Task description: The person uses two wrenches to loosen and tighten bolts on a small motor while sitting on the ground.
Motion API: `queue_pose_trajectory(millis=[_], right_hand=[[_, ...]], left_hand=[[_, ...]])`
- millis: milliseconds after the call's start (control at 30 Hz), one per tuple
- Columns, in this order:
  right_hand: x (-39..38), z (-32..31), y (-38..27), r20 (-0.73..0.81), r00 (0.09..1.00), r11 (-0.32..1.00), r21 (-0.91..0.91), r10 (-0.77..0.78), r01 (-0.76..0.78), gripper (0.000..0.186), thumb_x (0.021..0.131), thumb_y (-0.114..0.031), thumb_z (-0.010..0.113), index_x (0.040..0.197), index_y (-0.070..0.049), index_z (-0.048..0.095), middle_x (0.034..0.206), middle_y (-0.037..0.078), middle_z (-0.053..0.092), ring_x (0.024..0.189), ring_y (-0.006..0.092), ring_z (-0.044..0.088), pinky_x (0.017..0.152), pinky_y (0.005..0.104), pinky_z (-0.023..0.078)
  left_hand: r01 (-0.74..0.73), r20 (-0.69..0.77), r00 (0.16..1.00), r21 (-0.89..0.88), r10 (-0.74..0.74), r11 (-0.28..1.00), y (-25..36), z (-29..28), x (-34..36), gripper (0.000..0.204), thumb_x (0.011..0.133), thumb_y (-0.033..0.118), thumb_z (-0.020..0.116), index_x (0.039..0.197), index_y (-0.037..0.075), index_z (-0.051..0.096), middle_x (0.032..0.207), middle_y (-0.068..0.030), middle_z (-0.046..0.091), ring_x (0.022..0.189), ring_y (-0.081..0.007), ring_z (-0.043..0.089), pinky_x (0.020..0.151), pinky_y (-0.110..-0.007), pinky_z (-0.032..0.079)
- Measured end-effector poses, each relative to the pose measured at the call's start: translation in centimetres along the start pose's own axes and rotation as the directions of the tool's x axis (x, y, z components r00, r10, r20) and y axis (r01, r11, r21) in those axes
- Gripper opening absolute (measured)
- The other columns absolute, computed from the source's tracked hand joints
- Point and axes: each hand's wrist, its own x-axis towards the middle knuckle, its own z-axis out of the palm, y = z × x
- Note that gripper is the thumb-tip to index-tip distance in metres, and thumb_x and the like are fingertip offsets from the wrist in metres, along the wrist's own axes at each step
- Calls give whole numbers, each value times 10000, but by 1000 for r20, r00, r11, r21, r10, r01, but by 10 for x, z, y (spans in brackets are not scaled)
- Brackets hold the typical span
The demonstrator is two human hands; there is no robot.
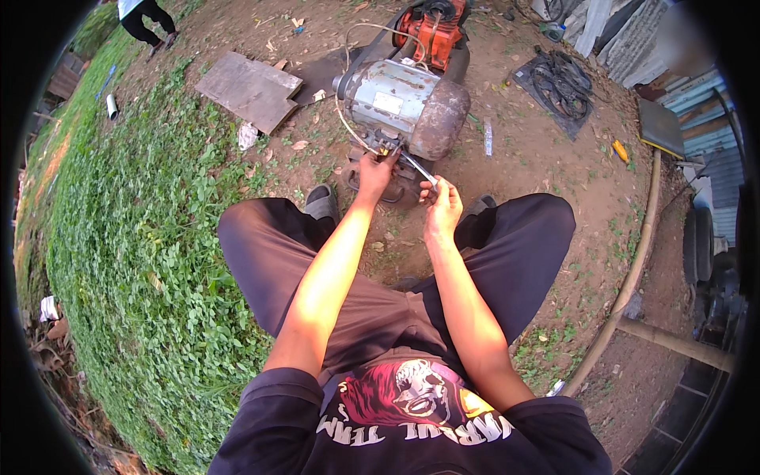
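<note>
A blue-grey electric motor [388, 101] with a rusty, rounded end cover [442, 119] stands on the dirt in front of me. At its near side, my left hand [375, 174] has its fingers closed around small parts below the motor body; what they pinch is hidden. My right hand [442, 207] grips the near end of a long, silver wrench-like tool [418, 168]. The tool slants up and left, and its far end meets the parts beside my left fingers. A pale cable [342, 115] loops round the motor's left side down to that spot.
Behind the motor sits an orange-red machine [431, 36]. A worn board [247, 89] lies to the left, near grass [150, 261]. On the right are a coil of black cable [558, 83], a yellow object [620, 150] and a bamboo pole [633, 277]. Another person [145, 20] stands far left.
</note>
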Motion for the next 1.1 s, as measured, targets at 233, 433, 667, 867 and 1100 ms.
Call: queue_pose_trajectory(millis=[233,433,667,867,1100], right_hand=[[-48,20,15,161,985,996,-76,62,-50,183,904,-42,584,1043,25,485,938,183,662,702,173,642,621,288,548],[-45,25,18,198,978,986,-161,74,-42,198,901,-42,587,1038,51,478,935,182,661,705,175,647,640,294,559],[-40,15,21,202,977,981,-193,69,-30,204,897,-42,591,1035,60,480,935,198,657,727,204,665,644,308,571],[-40,13,18,146,986,979,-196,86,-57,191,903,-27,569,1039,75,482,918,194,656,701,199,662,640,296,572],[-35,6,12,151,983,963,-260,108,-66,207,898,-35,583,1051,66,486,923,202,656,720,204,661,631,310,567]], left_hand=[[-153,49,987,-44,155,987,19,18,-12,138,833,118,687,814,-18,668,728,-35,660,602,-83,560,537,-265,435],[-162,25,987,33,161,986,14,8,-8,163,827,102,684,899,-44,678,810,-61,695,704,-92,588,623,-286,463],[-221,37,975,60,219,973,13,10,-1,172,802,95,696,908,-39,676,838,-71,705,752,-113,608,679,-305,477],[-257,20,966,118,257,959,5,8,7,230,757,89,724,947,-26,665,880,-107,703,798,-171,656,722,-319,489],[-155,-45,983,299,176,942,9,9,3,243,727,135,756,893,-25,680,828,-119,711,754,-191,669,691,-350,493]])
